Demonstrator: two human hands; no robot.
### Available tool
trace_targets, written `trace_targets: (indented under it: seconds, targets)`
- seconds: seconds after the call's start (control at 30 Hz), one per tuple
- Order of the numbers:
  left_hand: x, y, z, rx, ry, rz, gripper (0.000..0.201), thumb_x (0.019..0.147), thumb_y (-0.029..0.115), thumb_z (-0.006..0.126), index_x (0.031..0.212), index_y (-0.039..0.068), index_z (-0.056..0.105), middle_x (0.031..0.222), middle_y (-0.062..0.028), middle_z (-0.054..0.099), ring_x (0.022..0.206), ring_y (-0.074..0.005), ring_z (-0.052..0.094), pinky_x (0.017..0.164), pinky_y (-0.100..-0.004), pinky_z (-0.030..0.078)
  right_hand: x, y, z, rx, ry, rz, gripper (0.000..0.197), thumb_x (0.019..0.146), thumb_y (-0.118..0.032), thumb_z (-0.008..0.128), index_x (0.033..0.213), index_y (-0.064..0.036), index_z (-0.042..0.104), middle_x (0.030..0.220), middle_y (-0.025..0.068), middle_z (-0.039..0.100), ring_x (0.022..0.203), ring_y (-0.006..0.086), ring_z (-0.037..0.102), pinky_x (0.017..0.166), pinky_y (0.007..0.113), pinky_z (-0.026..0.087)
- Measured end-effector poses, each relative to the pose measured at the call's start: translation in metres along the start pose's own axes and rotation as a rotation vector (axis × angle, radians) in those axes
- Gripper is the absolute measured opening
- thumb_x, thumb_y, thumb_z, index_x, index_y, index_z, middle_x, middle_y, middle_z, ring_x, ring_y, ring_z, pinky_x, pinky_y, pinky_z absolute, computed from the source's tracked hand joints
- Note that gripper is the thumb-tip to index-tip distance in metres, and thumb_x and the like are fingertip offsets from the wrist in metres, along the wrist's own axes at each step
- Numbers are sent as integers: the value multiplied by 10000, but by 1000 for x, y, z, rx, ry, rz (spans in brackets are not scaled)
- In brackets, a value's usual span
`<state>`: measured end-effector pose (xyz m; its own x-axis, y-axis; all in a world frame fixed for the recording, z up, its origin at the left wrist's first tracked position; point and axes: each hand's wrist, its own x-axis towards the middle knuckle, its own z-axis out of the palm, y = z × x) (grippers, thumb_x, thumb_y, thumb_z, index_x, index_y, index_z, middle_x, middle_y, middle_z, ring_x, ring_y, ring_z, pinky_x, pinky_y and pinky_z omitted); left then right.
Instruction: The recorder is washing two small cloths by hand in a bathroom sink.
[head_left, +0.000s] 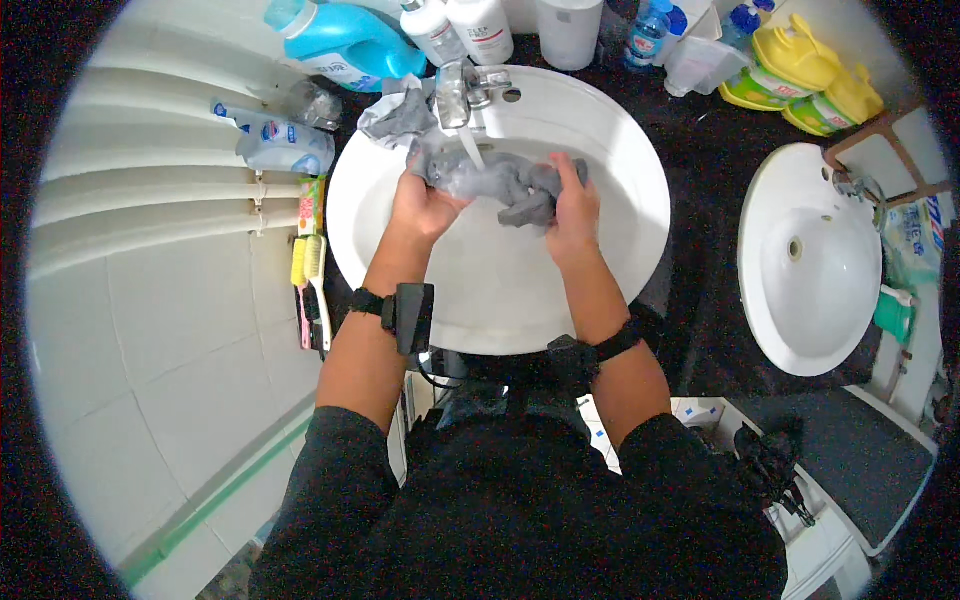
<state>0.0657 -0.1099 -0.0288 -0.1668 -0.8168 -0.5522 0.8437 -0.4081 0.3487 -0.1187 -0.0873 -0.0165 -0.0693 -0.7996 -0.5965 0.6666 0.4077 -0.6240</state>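
A wet, bunched grey cloth (510, 182) stretches between my two hands over the white sink (480, 310). Water runs from the chrome faucet (456, 95) onto the cloth's left part. My left hand (425, 208) is closed on the left end, palm turned up, some of its fingers hidden under the fabric. At the other end my right hand (573, 210) grips the cloth, fingers wrapped round it. A second, lighter grey cloth (400, 112) lies crumpled on the sink's back left rim, beside the faucet.
Behind the sink stand a blue detergent bottle (345, 45), white pump bottles (480, 30), a white cup (570, 32) and yellow jugs (790, 60). Brushes (315, 290) lie left of the sink. Another white basin (815, 290) is at the right, on the dark counter (690, 200).
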Motion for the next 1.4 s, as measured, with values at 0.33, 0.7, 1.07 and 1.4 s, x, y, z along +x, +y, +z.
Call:
trace_targets:
  seconds: [0.33,0.7,1.07,1.4]
  targets:
    - [0,-37,34,103,-76,-213,406,899,395,413,1136,78,504,1112,-119,555,988,-280,531,857,-444,429,35,-24,22,-130,-241,21,296,839,-263,543,1036,-42,536,938,76,586,784,184,596,711,315,471]
    - [5,-27,20,-18,-178,-350,380,820,484,477,892,115,532,731,-58,515,549,-152,441,401,-235,290,91,-61,15,-1675,362,-1199,498,773,-264,617,1168,-5,462,1098,186,528,1019,315,498,889,407,374]
    - [-3,-29,14,145,-99,-39,263,921,235,370,1074,75,514,1033,-97,571,983,-233,548,892,-378,437,23,33,53,-1243,-245,-802,293,810,-259,525,923,2,595,893,241,583,878,393,554,811,453,415]
    - [7,-7,-1,25,-180,-303,482,903,483,339,1042,63,530,1006,-123,574,915,-273,562,835,-436,451,5,67,70,-891,-15,-577,338,839,-298,499,913,27,554,902,244,561,863,406,539,759,465,416]
